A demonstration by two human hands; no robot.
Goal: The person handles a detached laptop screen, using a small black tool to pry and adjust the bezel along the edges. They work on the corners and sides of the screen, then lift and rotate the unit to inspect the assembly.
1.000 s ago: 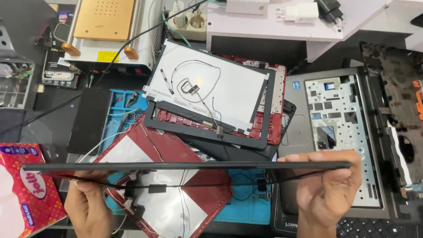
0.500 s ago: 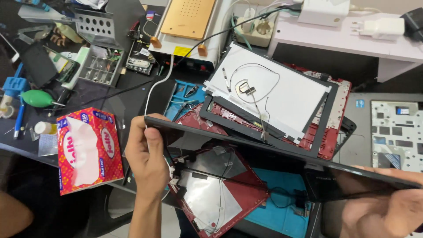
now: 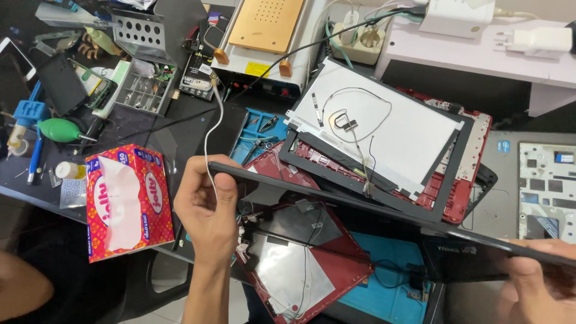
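Over cluttered dark workbench (image 3: 180,129) (tissue box (image 3: 127,201) left), screen panel (image 3: 360,201) held.

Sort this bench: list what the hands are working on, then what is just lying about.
In hand: left hand, right hand, dark screen panel.
Lying about: tissue box, green blower, white adapter, red lid.

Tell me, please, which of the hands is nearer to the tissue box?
Left. The left hand grips the dark panel's end just right of the tissue box. The right hand holds the panel's other end, far across the bench.
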